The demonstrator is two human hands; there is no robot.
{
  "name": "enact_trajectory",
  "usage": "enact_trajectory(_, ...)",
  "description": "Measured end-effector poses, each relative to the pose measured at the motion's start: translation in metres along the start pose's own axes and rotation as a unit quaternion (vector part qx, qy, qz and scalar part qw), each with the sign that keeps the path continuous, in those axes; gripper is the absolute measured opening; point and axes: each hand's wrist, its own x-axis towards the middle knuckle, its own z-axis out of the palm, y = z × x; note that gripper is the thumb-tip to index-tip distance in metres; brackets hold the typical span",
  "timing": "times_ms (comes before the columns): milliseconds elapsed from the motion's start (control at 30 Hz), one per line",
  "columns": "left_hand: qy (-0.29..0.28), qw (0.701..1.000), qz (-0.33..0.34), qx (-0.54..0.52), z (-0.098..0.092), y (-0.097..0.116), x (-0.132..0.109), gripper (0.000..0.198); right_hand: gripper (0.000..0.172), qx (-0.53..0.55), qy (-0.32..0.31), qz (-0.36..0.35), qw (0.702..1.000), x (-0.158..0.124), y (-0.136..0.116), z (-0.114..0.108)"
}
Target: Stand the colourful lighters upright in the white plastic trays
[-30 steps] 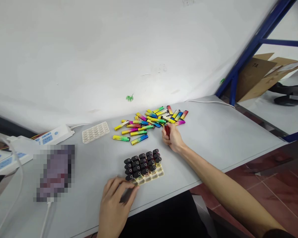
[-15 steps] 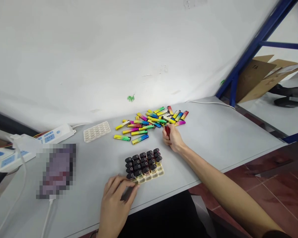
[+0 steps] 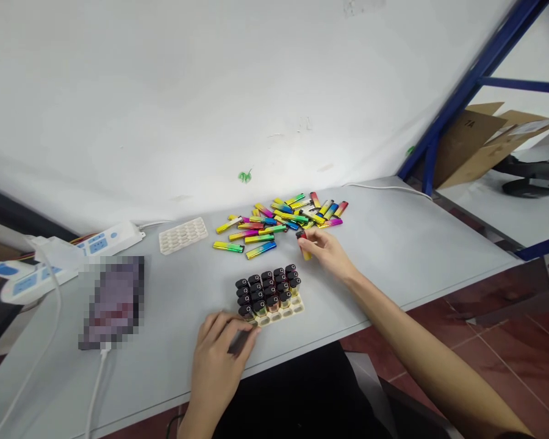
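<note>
My right hand (image 3: 328,251) grips a red and yellow lighter (image 3: 304,246) with a black top, held upright between thumb and fingers at the front of the lighter pile (image 3: 274,222). Below it stands a cream tray (image 3: 277,316) with oval holes. Rows of upright lighters (image 3: 268,289) fill most of the tray, black tops upward; empty holes show along its near edge. My left hand (image 3: 222,344) pinches the tray's near left corner with thumb and fingertips. The pile holds several loose lighters in shiny yellow, green, blue, pink and red, lying flat.
A second cream tray (image 3: 183,235) lies by the wall, left of the pile. Power strips (image 3: 105,242) with cables and a blurred-out device (image 3: 112,302) on a white cable sit at the left. A blue metal frame (image 3: 471,85) and a cardboard box (image 3: 471,143) stand at the right.
My right hand has drawn slightly back from the pile and turned, so the lighter's yellow lower end now shows. My left hand stays at the tray's corner. The view has shifted slightly.
</note>
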Motion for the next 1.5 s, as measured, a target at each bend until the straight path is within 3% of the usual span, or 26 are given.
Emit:
enact_trajectory(233,0.001,1.000,0.008,-0.005,0.000,-0.002,-0.001,0.009,0.025,-0.038,-0.006,0.008,0.999,-0.049,-0.042,-0.031)
enact_trajectory(467,0.012,1.000,0.024,0.005,0.003,-0.004,-0.001,0.009,0.024,-0.188,-0.065,-0.017,0.980,-0.082,-0.039,-0.009)
enact_trajectory(567,0.012,1.000,0.026,0.010,0.002,-0.003,-0.002,0.008,0.023,-0.243,-0.062,-0.039,0.967,-0.086,-0.035,0.002)
enact_trajectory(1033,0.023,0.999,0.033,0.012,0.003,-0.002,0.000,0.010,0.017,-0.337,-0.067,-0.218,0.913,-0.087,-0.021,0.009)
enact_trajectory(1167,0.019,0.999,0.029,0.010,0.002,-0.002,0.000,0.009,0.020,-0.402,-0.097,-0.223,0.883,-0.086,-0.020,0.009)
enact_trajectory(1300,0.018,0.999,0.030,0.006,0.003,-0.001,0.000,0.009,0.028,-0.484,-0.116,-0.179,0.849,-0.083,-0.028,0.005)
enact_trajectory(1400,0.019,0.999,0.029,0.005,0.002,-0.002,0.000,0.009,0.044,-0.449,-0.117,-0.145,0.874,-0.068,-0.036,-0.007)
enact_trajectory(1500,0.015,1.000,0.027,0.004,0.002,-0.002,0.000,0.008,0.053,-0.387,-0.054,-0.137,0.910,-0.036,-0.038,-0.016)
